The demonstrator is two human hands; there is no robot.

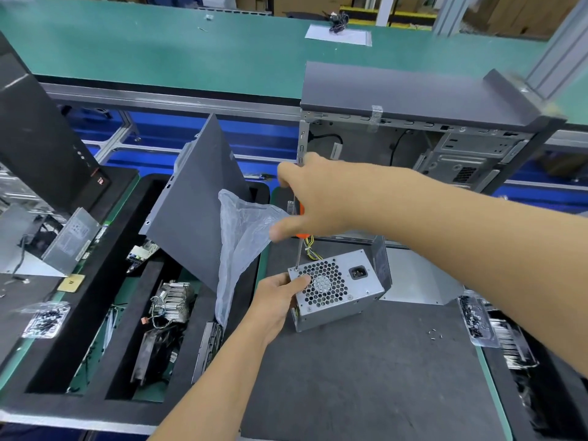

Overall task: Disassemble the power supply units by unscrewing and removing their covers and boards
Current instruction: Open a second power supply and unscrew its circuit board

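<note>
Where mat point(366, 377) lies dark, conveyor point(159, 52) (green)

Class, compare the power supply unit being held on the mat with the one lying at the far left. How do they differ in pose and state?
The held power supply unit stands on the mat with its fan grille facing up; the left hand steadies it and the right hand sets a screwdriver at its corner. The far-left power supply unit leans tilted, label showing, untouched. Both are grey metal boxes.
</note>
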